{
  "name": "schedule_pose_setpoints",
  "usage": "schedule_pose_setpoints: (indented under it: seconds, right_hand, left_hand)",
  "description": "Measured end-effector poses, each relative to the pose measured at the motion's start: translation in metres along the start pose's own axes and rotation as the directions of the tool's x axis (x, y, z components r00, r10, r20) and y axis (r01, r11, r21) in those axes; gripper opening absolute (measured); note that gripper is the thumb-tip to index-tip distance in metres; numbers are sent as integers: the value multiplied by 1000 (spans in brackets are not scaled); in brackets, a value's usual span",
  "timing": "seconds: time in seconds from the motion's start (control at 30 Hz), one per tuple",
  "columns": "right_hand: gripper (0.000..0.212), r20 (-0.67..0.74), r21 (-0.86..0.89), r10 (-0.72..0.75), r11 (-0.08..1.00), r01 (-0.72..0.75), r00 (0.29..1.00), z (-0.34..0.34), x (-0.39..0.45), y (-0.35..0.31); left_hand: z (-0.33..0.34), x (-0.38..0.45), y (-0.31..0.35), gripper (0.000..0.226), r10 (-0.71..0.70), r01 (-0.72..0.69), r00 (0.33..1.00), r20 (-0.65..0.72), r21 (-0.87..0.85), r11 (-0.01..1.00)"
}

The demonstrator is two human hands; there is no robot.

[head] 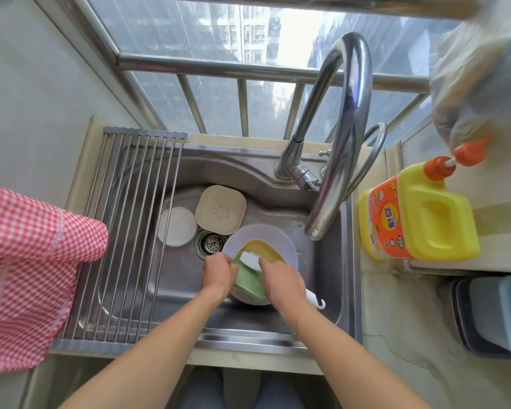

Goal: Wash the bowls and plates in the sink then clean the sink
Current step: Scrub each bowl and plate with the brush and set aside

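Two hands work over the steel sink [278, 178]: left hand [219, 273] grips the small green square plastic plate [248, 283] by its rim above the lilac bowl [281, 243]; right hand [282, 280] clamps the white dish brush [314, 299]. Plate looks light, stiff, likely slippery wet; hold by the edge.

Sink [148, 293]: drying rack [136, 231] lies across its left part. In the basin, round plate [176, 230] left of drain [211, 246]; square plate [220, 208] behind drain; large bowl [286, 249] right of drain, smaller dishes inside it. Faucet [342, 137] behind, arching over the basin. Detergent jug [419, 219] on surface right of sink.
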State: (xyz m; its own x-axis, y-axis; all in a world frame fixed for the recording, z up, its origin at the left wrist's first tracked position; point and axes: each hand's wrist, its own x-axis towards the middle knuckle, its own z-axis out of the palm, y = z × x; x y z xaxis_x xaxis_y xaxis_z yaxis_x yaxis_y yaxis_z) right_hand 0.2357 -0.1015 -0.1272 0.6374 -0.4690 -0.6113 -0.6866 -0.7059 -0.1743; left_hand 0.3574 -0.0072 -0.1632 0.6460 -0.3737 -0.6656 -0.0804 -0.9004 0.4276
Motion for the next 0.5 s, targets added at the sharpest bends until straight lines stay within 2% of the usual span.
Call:
schedule_pose_setpoints:
  seconds: [0.17, 0.33, 0.5]
  right_hand:
    - [34, 7, -27, 42, 999, -42, 999, 3, -8, 15]
    - [32, 41, -32, 50, 998, -49, 998, -1, -12, 19]
    - [15, 10, 98, 28, 995, -29, 1000, -3, 4, 12]
  left_hand:
    - [-1, 7, -3, 22, 7, -5, 998, -66, 28, 1000]
    - [5, 7, -7, 18, 37, -33, 998, -47, 94, 995]
    - [10, 11, -12, 21, 46, -45, 999, -24, 72, 996]
